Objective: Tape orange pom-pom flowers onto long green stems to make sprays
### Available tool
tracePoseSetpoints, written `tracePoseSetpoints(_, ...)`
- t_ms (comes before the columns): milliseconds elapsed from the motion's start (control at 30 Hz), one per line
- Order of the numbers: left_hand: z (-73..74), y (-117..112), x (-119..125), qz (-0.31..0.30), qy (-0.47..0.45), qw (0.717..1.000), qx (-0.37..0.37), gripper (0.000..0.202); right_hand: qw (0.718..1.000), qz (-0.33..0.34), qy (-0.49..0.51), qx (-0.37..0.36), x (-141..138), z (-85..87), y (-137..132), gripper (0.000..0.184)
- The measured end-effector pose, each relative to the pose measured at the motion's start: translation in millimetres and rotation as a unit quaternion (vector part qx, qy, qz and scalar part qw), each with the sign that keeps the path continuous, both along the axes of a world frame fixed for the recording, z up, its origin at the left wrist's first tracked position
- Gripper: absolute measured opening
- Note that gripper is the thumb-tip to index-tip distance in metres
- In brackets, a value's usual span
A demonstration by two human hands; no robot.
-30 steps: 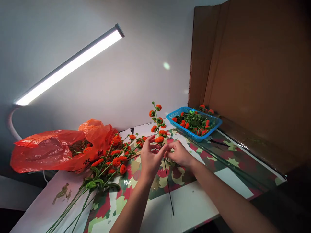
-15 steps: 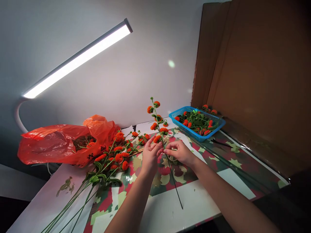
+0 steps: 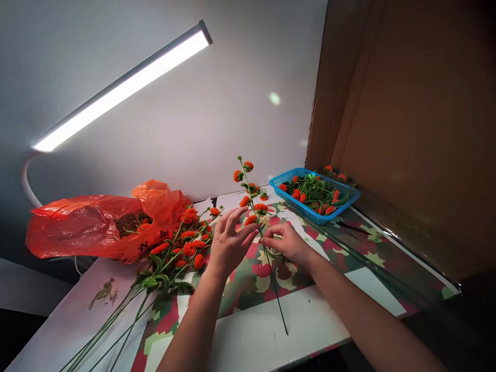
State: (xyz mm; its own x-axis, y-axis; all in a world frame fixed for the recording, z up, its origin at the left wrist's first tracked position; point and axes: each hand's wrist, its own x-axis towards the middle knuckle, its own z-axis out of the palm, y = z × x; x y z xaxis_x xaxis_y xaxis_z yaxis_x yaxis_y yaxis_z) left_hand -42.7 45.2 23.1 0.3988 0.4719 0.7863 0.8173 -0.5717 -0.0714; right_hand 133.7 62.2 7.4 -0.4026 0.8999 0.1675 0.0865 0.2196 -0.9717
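My right hand (image 3: 285, 243) pinches the thin green stem of an artificial flower spray (image 3: 260, 207), which stands nearly upright. Orange pompom-like blooms and small green buds sit along its upper part, while the bare dark lower stem slants down toward the front of the table. My left hand (image 3: 229, 244) is just left of the stem with its fingers spread, the thumb close to the lowest bloom; whether the thumb touches it I cannot tell. To the left lies a bunch of finished orange flower sprays (image 3: 188, 249) with long green stems.
A blue plastic basket (image 3: 320, 219) of orange blooms and green pieces stands at the back right. An orange-red plastic bag (image 3: 89, 227) lies at the left under a lit bar lamp (image 3: 124, 85). Cardboard (image 3: 411, 103) rises on the right. Dark scissors-like handles (image 3: 352, 226) lie beside the basket.
My left hand has come off the stem, shifting left with its fingers opening out. My right hand keeps its pinch, and the spray stays almost in place.
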Motion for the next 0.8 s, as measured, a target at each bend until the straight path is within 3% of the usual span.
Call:
tracePoseSetpoints(233,-2.3,2,1,0.023,0.029,0.998,0.043,0.007,1.000,-0.004,0.004,-0.001,0,1.3,-2,0.021)
tracePoseSetpoints(433,-6.7,3,3,0.039,0.030,0.999,0.014,0.005,1.000,-0.011,0.005,0.002,-1,0.0,-1,0.022)
tracePoseSetpoints(500,-9.8,1,8,0.041,-0.004,0.999,0.011,0.008,1.000,-0.012,0.006,0.002,-1,-1.1,0,0.023)
tracePoseSetpoints(567,-14.9,-5,17,0.061,-0.120,0.991,0.015,0.017,1.000,-0.016,0.010,0.006,0,-2.3,2,0.024)
tracePoseSetpoints(633,-21.8,-12,30,0.078,-0.286,0.955,-0.026,0.025,0.999,-0.028,0.015,0.013,1,-3.7,4,0.024)
tracePoseSetpoints(700,-28.8,-19,42,0.037,-0.395,0.901,-0.173,0.020,0.999,-0.041,0.022,0.020,3,-5.0,7,0.023)
tracePoseSetpoints(800,-34.2,-25,54,-0.065,-0.452,0.802,-0.385,0.023,0.998,-0.044,0.041,0.025,6,-5.7,9,0.022)
